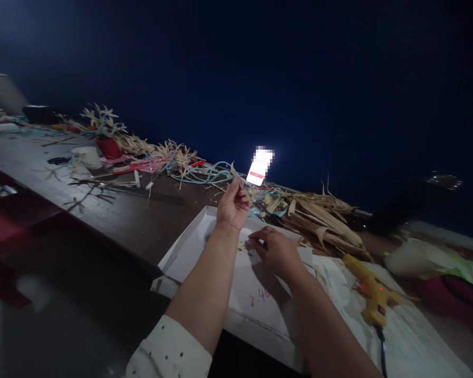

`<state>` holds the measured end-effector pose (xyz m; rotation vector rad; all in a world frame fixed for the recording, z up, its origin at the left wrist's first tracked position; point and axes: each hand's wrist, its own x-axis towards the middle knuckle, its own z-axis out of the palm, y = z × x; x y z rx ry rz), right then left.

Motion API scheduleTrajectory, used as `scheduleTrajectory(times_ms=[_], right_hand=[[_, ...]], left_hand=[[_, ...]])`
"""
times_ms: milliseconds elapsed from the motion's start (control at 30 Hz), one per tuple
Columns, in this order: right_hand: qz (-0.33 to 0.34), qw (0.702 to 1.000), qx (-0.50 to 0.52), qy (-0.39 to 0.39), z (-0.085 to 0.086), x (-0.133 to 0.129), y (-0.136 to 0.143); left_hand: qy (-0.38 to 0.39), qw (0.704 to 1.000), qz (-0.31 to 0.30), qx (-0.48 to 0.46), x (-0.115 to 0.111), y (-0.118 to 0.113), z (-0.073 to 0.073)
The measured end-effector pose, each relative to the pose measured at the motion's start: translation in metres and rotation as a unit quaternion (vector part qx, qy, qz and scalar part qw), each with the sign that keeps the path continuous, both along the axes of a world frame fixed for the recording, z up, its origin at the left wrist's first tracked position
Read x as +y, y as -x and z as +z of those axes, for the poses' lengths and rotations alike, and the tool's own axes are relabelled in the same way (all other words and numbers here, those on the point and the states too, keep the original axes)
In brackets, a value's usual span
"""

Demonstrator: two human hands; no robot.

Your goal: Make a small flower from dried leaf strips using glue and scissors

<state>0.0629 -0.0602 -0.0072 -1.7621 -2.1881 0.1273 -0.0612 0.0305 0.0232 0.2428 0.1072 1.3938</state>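
My left hand (233,203) is raised over the far side of a shallow white cardboard box (193,241), its fingers closed on a small dried leaf piece (234,170) whose pale tip sticks up. Low over the box floor is my right hand (274,249), thumb and fingers drawn together in a pinch. Small yellowish bits (242,245) lie on the cardboard just left of its fingertips. Whether anything is between those fingertips I cannot make out. Reddish handwriting, partly in shadow, marks the box floor.
A yellow hot glue gun (372,291) with a lit red light rests on printed paper (410,336) at right. Behind the box lie dried husks (327,215) and a glowing phone (259,168). Farther left are scissors (59,160), a white cup (87,157) and straw-coloured flowers (104,119).
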Motion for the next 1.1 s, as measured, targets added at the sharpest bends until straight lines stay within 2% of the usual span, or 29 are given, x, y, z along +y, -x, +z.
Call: scheduleTrajectory(times_ms=[200,467,533,633,767,933,1033,1100], right_hand=[[-0.017,0.998,0.023,0.054,-0.002,-0.004,-0.014],[-0.011,0.999,0.023,0.019,-0.009,-0.002,-0.011],[-0.016,0.998,0.055,0.019,-0.009,-0.001,-0.015],[-0.030,0.987,0.158,0.019,-0.007,0.001,-0.023],[-0.052,0.942,0.328,0.052,-0.005,0.003,-0.030],[-0.041,0.848,0.516,0.110,-0.003,0.003,-0.031],[-0.045,0.798,0.585,0.137,0.000,0.001,-0.032],[-0.045,0.785,0.602,0.139,0.000,0.000,-0.033]], left_hand=[[0.009,1.000,-0.001,0.022,-0.001,-0.002,0.001],[0.019,0.999,-0.011,0.033,-0.003,-0.006,0.000],[0.021,0.999,-0.016,0.029,-0.003,-0.006,0.000],[0.018,0.999,-0.020,0.026,-0.003,-0.006,0.001],[0.015,0.999,-0.025,0.037,-0.004,-0.009,0.000],[0.019,0.998,-0.033,0.048,-0.005,-0.012,-0.001],[0.023,0.997,-0.034,0.062,-0.006,-0.013,-0.001],[0.020,0.997,-0.036,0.068,-0.007,-0.014,-0.001]])
